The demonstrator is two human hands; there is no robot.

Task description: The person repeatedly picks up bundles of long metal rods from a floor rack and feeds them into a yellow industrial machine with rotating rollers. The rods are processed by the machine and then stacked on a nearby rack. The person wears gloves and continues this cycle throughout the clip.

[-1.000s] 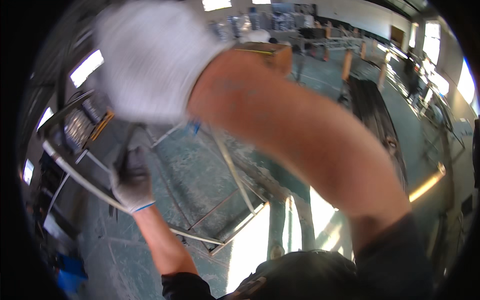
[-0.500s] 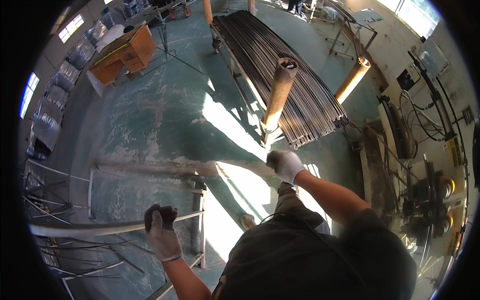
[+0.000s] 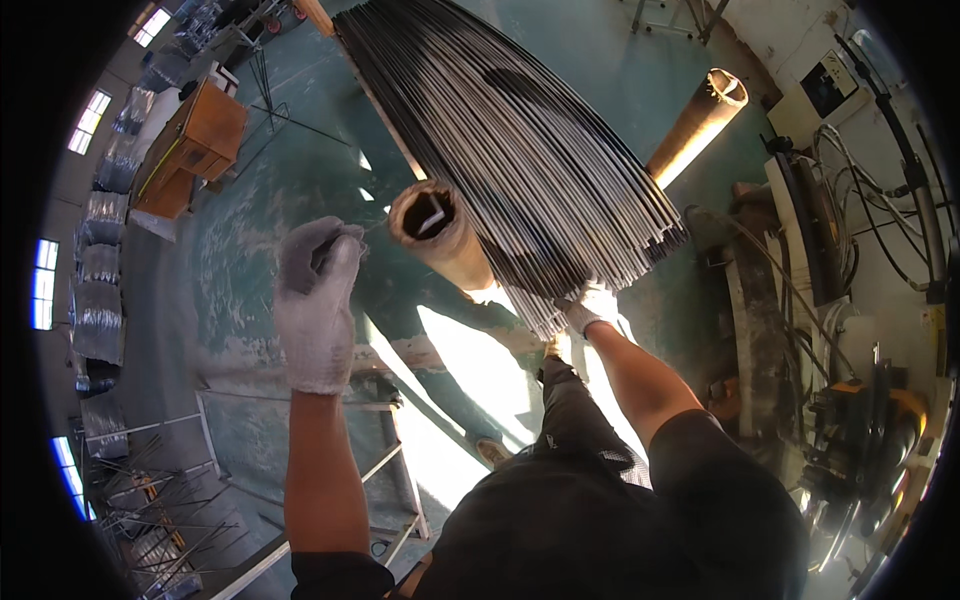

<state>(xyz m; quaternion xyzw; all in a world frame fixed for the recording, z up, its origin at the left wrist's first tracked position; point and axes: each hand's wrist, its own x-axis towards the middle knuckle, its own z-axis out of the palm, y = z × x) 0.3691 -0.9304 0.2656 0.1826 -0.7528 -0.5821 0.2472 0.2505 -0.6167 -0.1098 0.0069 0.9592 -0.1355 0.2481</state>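
Note:
A large bundle of long, dark metal rods (image 3: 520, 150) lies with its near ends just ahead of me. My right hand (image 3: 593, 304), in a pale work glove, is at those ends, its thumb bent against them. Its fingertips are partly lost among the rods and glare; it appears closed on them. My left hand (image 3: 320, 300), gloved in white and grey, is raised left of the bundle. Its fingers curl loosely, a gap separates them from the thumb, and I see nothing held. The nearest thing to it is a brown hollow post (image 3: 445, 240).
Another upright post (image 3: 700, 125) stands right of the bundle. A metal frame (image 3: 405, 465) stands low at left, with thin scrap rods (image 3: 165, 510) beyond it. A wooden desk (image 3: 200, 140) is at far left. Machinery with hoses (image 3: 860, 430) lines the right wall.
My left hand has risen away from a long pale bar, which no longer shows there. My right hand has reached the rod ends. The view has moved closer to the bundle.

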